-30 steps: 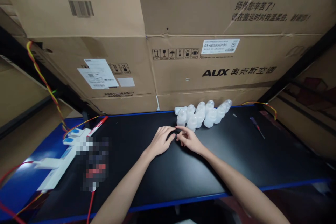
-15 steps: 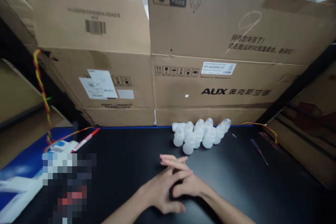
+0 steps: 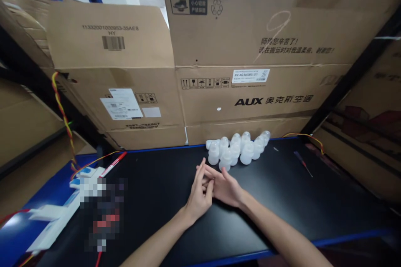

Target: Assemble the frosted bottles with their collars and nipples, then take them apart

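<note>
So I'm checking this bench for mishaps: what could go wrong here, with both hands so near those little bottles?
The white bottles stand packed together just beyond the left hand and right hand, so a careless reach could topple several. Toppled ones might roll off the table.

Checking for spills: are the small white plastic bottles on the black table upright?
Mostly upright: the translucent white plastic bottles stand caps up on the black table; one bottle at the cluster's back left seems tipped.
</note>
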{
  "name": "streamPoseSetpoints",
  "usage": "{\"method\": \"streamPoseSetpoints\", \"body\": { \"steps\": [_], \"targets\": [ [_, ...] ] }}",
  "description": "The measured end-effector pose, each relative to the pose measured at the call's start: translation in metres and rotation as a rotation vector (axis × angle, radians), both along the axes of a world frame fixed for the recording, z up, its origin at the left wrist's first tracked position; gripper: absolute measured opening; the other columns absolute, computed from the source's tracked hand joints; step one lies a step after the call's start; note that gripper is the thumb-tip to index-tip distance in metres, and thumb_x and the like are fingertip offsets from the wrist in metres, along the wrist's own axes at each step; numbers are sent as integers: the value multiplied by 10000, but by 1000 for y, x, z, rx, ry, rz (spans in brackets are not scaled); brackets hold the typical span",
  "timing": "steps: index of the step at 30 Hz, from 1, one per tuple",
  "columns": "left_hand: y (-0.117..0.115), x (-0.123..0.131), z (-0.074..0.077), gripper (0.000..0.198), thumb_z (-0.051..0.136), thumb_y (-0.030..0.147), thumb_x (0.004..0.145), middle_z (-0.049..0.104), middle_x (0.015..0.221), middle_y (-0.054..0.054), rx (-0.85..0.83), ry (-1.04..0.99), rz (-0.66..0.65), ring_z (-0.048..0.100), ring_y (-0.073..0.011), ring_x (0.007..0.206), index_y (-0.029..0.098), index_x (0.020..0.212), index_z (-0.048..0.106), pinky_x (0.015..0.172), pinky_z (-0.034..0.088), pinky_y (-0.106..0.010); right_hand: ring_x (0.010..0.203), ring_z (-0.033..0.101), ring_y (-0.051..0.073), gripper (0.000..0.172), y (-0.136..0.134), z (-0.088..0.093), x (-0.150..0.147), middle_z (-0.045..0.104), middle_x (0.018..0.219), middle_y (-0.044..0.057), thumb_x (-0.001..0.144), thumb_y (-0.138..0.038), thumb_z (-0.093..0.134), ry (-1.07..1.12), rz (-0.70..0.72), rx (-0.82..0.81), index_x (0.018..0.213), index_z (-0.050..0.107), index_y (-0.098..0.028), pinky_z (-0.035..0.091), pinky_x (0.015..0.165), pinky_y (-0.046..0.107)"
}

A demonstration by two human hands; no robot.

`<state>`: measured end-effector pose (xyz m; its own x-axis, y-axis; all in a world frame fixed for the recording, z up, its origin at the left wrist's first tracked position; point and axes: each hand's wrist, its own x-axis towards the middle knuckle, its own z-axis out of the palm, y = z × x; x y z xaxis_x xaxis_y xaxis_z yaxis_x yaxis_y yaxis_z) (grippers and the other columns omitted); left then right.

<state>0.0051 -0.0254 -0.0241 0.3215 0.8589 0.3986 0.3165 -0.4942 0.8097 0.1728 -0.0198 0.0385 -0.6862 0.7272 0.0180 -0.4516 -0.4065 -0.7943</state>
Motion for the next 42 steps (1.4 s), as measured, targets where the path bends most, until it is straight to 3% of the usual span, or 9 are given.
{"method": "streamPoseSetpoints", "body": {
  "steps": [5,7,10,21,24,29,33,38,42],
  "targets": [
    [11,-11,20,982,806,526,887,539,1628,-198,-66,-194,229,782,-315,1118,353,1697,280,676,699,-384,1388,635,361,781,1,14,8,469,1716,108,949,-878,514,41,15,-67,1560,568,-394,457,1157,625],
    [18,-22,28,798,873,521,821,775,1273,-152,-124,-198,97,792,-246,888,247,1508,574,626,651,-321,1379,645,350,891,0,18,9,546,1648,153,945,-926,427,7,34,-108,1659,419,-393,459,1145,638],
    [25,-34,34,537,881,502,817,810,855,-76,-292,-177,-98,739,-196,675,155,1210,762,599,597,-292,1352,666,353,1001,1,19,10,545,1644,176,920,-971,374,-7,85,-145,1732,216,-407,436,1150,672],
    [22,-33,45,509,953,449,735,855,1051,-149,-549,-240,-244,829,-347,1000,114,1104,847,942,680,-471,1240,747,325,1032,5,6,12,527,1659,174,924,-950,429,-109,235,-63,1749,85,-435,471,1144,620],
    [23,-31,46,458,915,479,793,857,1029,-139,-566,-221,-274,831,-339,970,117,1065,850,925,682,-471,1244,746,313,944,5,-2,10,441,1726,136,941,-922,459,-170,211,91,1730,218,-463,532,1094,550],
    [27,-35,43,504,964,423,737,840,1138,-157,-416,-281,-304,815,-334,1056,137,1129,831,918,673,-415,1447,599,314,600,4,2,9,456,1718,126,1019,-646,679,-351,176,502,1520,659,-315,543,1108,454],
    [31,-41,43,584,940,417,771,816,1232,-164,-386,-253,-365,795,-327,1118,159,1273,791,931,655,-396,1519,517,303,421,-1,9,6,545,1647,113,1009,-477,754,-475,34,818,1388,767,-294,494,1175,463],
    [32,-47,56,413,788,506,936,823,1001,-113,-462,-172,-368,756,-213,793,148,1137,833,729,595,-314,1161,710,249,207,-9,1,4,803,1110,90,955,-448,820,-675,-72,1087,1000,895,-261,567,1039,377],
    [33,-49,62,370,851,472,881,794,1080,-116,-423,-137,-404,741,-223,901,164,1086,844,779,570,-315,1169,707,245,209,-14,-2,4,792,1217,79,985,-453,782,-887,-76,1277,1073,885,-294,575,988,346]
  ]
}}
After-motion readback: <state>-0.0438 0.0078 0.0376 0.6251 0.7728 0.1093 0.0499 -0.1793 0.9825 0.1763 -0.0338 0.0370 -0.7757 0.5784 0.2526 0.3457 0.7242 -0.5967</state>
